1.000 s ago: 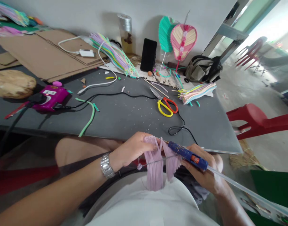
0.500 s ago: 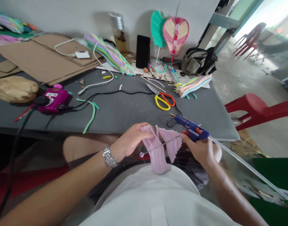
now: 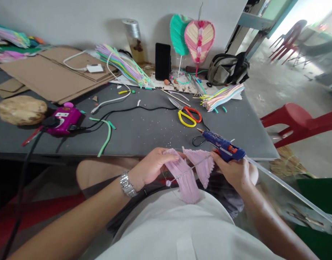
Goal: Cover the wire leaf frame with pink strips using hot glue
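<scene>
My left hand (image 3: 151, 169) is closed on the left half of a pale purple fan-shaped craft piece (image 3: 186, 177) made of thin strips on a stick. It sits over my lap, just below the table edge. My right hand (image 3: 233, 173) grips a blue hot glue gun (image 3: 221, 146) with a long clear glue stick (image 3: 285, 189) trailing back to the right. Its fingertips also touch the right half of the purple piece. The gun's nozzle points left and away, above the table edge.
On the grey table (image 3: 144, 133) lie yellow-and-red scissors (image 3: 189, 116), bundles of coloured straws (image 3: 222, 96), a magenta power strip (image 3: 63, 118), cardboard (image 3: 54, 74), a phone (image 3: 162, 61), finished fans (image 3: 194, 36) and a bag (image 3: 227, 72). A red plastic chair (image 3: 296, 121) stands at right.
My right hand lifted the glue gun off the purple piece and swung its nozzle up and away over the table edge. My left hand kept its hold on the piece.
</scene>
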Demonstrator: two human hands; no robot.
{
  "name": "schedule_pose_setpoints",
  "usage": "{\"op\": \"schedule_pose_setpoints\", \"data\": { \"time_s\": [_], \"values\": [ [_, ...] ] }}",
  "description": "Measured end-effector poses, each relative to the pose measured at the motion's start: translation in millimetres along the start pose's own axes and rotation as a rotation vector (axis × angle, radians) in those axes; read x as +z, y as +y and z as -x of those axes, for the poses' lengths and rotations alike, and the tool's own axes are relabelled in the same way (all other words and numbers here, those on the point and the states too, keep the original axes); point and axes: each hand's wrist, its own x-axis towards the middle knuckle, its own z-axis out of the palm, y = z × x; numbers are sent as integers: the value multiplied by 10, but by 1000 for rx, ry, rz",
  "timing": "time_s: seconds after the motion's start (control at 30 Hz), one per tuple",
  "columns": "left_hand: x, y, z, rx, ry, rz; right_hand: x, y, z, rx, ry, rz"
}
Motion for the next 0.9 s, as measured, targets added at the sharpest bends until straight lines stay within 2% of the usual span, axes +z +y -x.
{"op": "schedule_pose_setpoints", "data": {
  "time_s": [0.13,0.43,0.57,0.73,0.9],
  "values": [
    [-9,-9,-20,41,16,31,16,-61,-24,-4,20,-26],
    [-26,-60,55,92,-135,136,57,39,20,-24,33,-19],
    [-53,-117,85,33,-189,99,50,20,49,-92,64,47],
    [-28,-163,119,12,-160,97,-6,-63,93,-157,104,137],
    [49,-187,111,43,-103,93,-13,-9,130,-147,88,113]
  ]
}}
